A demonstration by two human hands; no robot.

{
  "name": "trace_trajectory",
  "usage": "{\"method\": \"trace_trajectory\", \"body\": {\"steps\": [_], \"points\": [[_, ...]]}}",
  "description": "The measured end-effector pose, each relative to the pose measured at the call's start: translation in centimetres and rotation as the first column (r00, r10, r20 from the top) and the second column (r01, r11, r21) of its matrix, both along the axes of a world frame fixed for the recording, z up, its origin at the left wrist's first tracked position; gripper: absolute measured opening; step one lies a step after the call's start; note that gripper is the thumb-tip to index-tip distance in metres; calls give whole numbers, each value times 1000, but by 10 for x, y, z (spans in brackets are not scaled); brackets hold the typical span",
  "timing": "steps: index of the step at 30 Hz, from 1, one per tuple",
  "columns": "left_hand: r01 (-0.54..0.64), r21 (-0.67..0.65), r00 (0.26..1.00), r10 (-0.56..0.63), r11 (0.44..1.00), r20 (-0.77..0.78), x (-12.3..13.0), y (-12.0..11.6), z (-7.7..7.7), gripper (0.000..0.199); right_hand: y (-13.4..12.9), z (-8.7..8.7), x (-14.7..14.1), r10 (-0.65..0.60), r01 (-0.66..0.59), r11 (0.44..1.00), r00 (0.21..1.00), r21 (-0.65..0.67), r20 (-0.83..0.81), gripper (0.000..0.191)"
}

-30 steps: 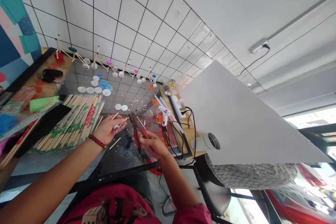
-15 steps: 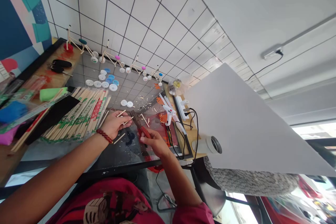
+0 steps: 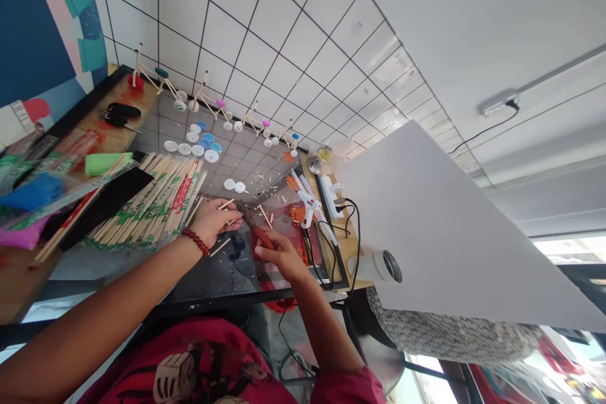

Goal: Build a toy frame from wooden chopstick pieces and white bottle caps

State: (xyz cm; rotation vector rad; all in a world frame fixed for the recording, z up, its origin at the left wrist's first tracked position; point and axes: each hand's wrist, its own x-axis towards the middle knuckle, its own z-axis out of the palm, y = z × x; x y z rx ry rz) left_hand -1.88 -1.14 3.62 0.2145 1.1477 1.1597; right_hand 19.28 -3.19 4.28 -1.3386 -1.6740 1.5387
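Observation:
My left hand (image 3: 215,222), with a red bead bracelet at the wrist, is closed on a short wooden stick (image 3: 226,204) that pokes out above the fingers. My right hand (image 3: 279,255) grips the red handles of a pair of pliers (image 3: 263,237). Their dark jaws meet the fingertips of my left hand; whether they bite on the stick cannot be made out. A cut stick (image 3: 220,247) lies on the dark tabletop below my left hand. To the left lies a pile of wrapped chopsticks (image 3: 156,202).
Stick-and-bottle-cap models (image 3: 203,98) stand along the tiled wall. Loose white and blue caps (image 3: 197,150) lie before them. At the right are a white glue gun (image 3: 310,205), a power strip (image 3: 329,194), cables and a white jar (image 3: 379,265). Wood chips litter the table.
The whole view has shifted slightly, so things sit a little to the right. The plier jaws and my left fingertips are closer together.

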Motion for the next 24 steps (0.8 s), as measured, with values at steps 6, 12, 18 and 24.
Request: {"method": "trace_trajectory", "body": {"steps": [6,12,18,24], "points": [[19,-13,1000,-20,1000,-21,0,2,-4,34,-1,-5,-2,15,-18,999,998,49,60,28],[48,39,998,-50,998,42,-7,2,-6,33,0,-8,-5,-4,-5,991,998,133,63,27],[4,96,977,-25,995,213,-8,-1,0,23,1,-5,-5,-67,60,981,997,182,32,29],[103,177,960,-145,979,241,25,-23,-13,41,-4,-16,-15,-159,154,958,987,243,-2,23]]}}
